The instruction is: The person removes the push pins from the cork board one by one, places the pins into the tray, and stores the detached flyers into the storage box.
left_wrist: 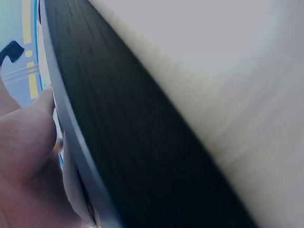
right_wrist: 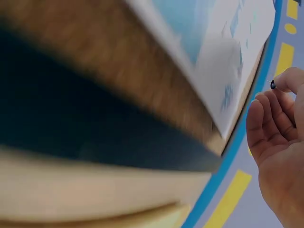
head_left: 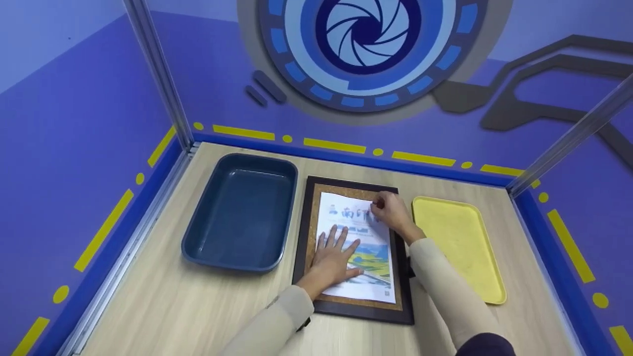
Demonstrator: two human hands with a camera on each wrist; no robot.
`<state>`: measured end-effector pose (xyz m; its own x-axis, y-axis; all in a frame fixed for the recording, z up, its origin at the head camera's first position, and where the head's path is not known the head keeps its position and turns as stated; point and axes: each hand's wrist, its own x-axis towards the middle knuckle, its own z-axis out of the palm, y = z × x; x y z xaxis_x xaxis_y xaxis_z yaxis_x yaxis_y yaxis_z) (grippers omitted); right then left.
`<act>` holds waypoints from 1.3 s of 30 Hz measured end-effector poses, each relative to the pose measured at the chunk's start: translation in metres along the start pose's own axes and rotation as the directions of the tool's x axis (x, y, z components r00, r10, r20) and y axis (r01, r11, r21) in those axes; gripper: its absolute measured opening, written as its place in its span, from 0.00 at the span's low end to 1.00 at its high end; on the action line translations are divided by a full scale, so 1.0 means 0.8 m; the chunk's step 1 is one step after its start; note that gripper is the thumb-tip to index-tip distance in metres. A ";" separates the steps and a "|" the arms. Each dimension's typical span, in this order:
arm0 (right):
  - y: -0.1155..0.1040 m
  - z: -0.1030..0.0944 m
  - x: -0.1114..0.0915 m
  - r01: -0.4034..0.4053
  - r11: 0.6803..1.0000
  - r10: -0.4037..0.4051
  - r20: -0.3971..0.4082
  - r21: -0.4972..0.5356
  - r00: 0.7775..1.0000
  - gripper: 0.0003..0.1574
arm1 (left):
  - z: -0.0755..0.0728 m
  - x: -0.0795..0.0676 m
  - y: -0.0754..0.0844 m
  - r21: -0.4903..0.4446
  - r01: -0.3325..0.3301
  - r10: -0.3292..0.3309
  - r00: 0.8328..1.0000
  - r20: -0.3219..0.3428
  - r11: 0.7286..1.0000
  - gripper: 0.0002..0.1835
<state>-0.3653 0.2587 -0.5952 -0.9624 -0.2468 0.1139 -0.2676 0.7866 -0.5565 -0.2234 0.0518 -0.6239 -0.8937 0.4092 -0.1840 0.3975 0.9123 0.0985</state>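
A cork board (right_wrist: 118, 57) with a dark frame lies on the table, and a printed paper sheet (head_left: 378, 257) with a colourful landscape covers most of its cork. My left hand (head_left: 330, 262) rests on the sheet's lower left half, fingers spread and straight. Near the sheet's top right corner is my right hand (head_left: 391, 210). Its thumb and forefinger pinch a small dark push pin (right_wrist: 273, 85), whose thin needle sticks out in the right wrist view. There, the pin appears apart from the paper. The left wrist view mostly shows the frame's dark edge (left_wrist: 118, 118) and part of the left palm.
Left of the board stands a deep dark blue tray (head_left: 237, 222). A shallow yellow tray (head_left: 457, 232) lies to the right, partly behind the right forearm. Blue panels with yellow marks (head_left: 334, 145) border the wooden table (head_left: 163, 296) at the back and sides.
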 end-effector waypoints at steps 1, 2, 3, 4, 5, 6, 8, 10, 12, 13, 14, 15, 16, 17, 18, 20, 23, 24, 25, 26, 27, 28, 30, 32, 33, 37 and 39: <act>0.003 -0.006 -0.003 0.003 1.000 -0.003 -0.005 0.000 1.000 0.04 | 0.000 -0.001 -0.001 -0.006 0.002 -0.002 1.000 -0.009 1.000 0.45; 0.006 -0.012 -0.007 -0.001 1.000 0.001 -0.009 0.002 1.000 0.05 | 0.000 -0.002 -0.001 -0.011 0.002 -0.002 1.000 -0.016 1.000 0.45; 0.010 -0.018 -0.011 -0.001 1.000 0.001 -0.016 -0.003 1.000 0.05 | 0.000 -0.003 -0.001 -0.016 -0.001 0.001 1.000 -0.026 1.000 0.45; 0.014 -0.024 -0.016 -0.006 1.000 0.006 -0.025 -0.003 1.000 0.05 | 0.000 -0.004 -0.001 -0.023 -0.006 0.005 0.999 -0.034 1.000 0.45; 0.020 -0.031 -0.021 -0.008 1.000 0.008 -0.032 -0.006 0.999 0.05 | 0.000 -0.005 -0.001 -0.030 -0.010 0.008 0.999 -0.043 1.000 0.45; 0.027 -0.037 -0.027 -0.011 1.000 0.011 -0.042 -0.010 0.999 0.05 | 0.001 -0.005 -0.001 -0.028 -0.011 0.010 0.999 -0.048 1.000 0.45; 0.043 -0.049 -0.038 -0.008 1.000 0.006 -0.067 -0.028 0.998 0.05 | 0.002 -0.005 0.000 -0.024 -0.012 0.011 0.998 -0.054 1.000 0.44; 0.060 -0.061 -0.051 0.006 0.999 -0.011 -0.097 -0.052 0.995 0.05 | 0.003 -0.005 0.000 -0.019 -0.013 0.012 0.998 -0.058 1.000 0.44; 0.078 -0.071 -0.065 0.018 0.997 -0.027 -0.124 -0.073 0.992 0.04 | 0.004 -0.005 0.001 -0.006 -0.014 0.014 0.998 -0.060 1.000 0.44; 0.086 -0.076 -0.072 0.025 0.996 -0.036 -0.136 -0.086 0.990 0.04 | 0.005 -0.005 0.001 -0.002 -0.016 0.016 0.998 -0.059 1.000 0.44; 0.093 -0.080 -0.079 0.027 0.995 -0.040 -0.145 -0.094 0.989 0.04 | 0.005 -0.005 0.001 0.000 -0.017 0.017 0.998 -0.059 1.000 0.44; 0.099 -0.084 -0.086 0.029 0.995 -0.044 -0.153 -0.099 0.987 0.04 | 0.005 -0.005 0.001 0.001 -0.017 0.017 0.998 -0.060 1.000 0.44; 0.105 -0.088 -0.093 0.029 0.994 -0.045 -0.157 -0.103 0.987 0.04 | 0.006 -0.005 0.001 0.002 -0.016 0.016 0.998 -0.061 1.000 0.44; 0.111 -0.091 -0.099 0.026 0.994 -0.044 -0.160 -0.110 0.986 0.03 | 0.006 -0.005 0.001 -0.001 -0.016 0.016 0.998 -0.062 1.000 0.44; 0.117 -0.094 -0.105 0.020 0.993 -0.040 -0.166 -0.119 0.985 0.03 | 0.006 -0.005 0.001 -0.003 -0.014 0.014 0.998 -0.063 1.000 0.44; 0.128 -0.099 -0.117 0.010 0.991 -0.033 -0.175 -0.132 0.984 0.03 | 0.005 -0.005 0.002 -0.009 -0.016 0.015 0.998 -0.066 1.000 0.44; 0.145 -0.106 -0.133 -0.021 0.988 -0.009 -0.194 -0.156 0.981 0.03 | 0.002 -0.005 0.004 -0.011 -0.027 0.026 0.997 -0.071 1.000 0.44; 0.149 -0.108 -0.138 -0.034 0.987 0.002 -0.198 -0.158 0.980 0.03 | 0.001 -0.005 0.004 -0.007 -0.029 0.029 0.997 -0.071 1.000 0.44; 0.153 -0.110 -0.143 -0.046 0.986 0.013 -0.197 -0.162 0.980 0.03 | 0.000 -0.005 0.005 -0.002 -0.031 0.031 0.997 -0.074 1.000 0.44; 0.156 -0.111 -0.147 -0.061 0.985 0.028 -0.195 -0.164 0.980 0.03 | -0.001 -0.005 0.005 0.002 -0.032 0.032 0.997 -0.075 0.999 0.44; 0.159 -0.113 -0.151 -0.074 0.983 0.041 -0.190 -0.167 0.981 0.03 | -0.001 -0.006 0.005 0.006 -0.032 0.032 0.997 -0.077 0.999 0.44; 0.161 -0.114 -0.155 -0.083 0.982 0.050 -0.186 -0.171 0.981 0.04 | -0.002 -0.006 0.005 0.007 -0.030 0.030 0.996 -0.079 1.000 0.45; 0.164 -0.116 -0.161 -0.097 0.980 0.067 -0.170 -0.172 0.983 0.04 | -0.002 -0.006 0.005 0.008 -0.027 0.028 0.997 -0.078 1.000 0.44; 0.165 -0.117 -0.164 -0.110 0.978 0.081 -0.163 -0.175 0.983 0.04 | -0.002 -0.006 0.004 0.003 -0.029 0.029 0.997 -0.078 1.000 0.44; 0.165 -0.117 -0.165 -0.114 0.978 0.086 -0.161 -0.177 0.983 0.04 | -0.002 -0.006 0.004 0.002 -0.031 0.031 0.996 -0.078 1.000 0.44; 0.163 -0.117 -0.166 -0.124 0.977 0.101 -0.140 -0.171 0.985 0.04 | -0.002 -0.007 0.002 -0.007 -0.031 0.031 0.997 -0.068 0.999 0.44; 0.162 -0.118 -0.166 -0.126 0.978 0.106 -0.125 -0.168 0.987 0.04 | -0.003 -0.007 0.001 -0.009 -0.031 0.030 0.997 -0.069 0.999 0.44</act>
<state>-0.2769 0.4472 -0.6048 -0.9836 -0.0897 0.1563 -0.1484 0.8952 -0.4203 -0.2183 0.0499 -0.6208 -0.8935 0.4346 -0.1127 0.4230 0.8990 0.1133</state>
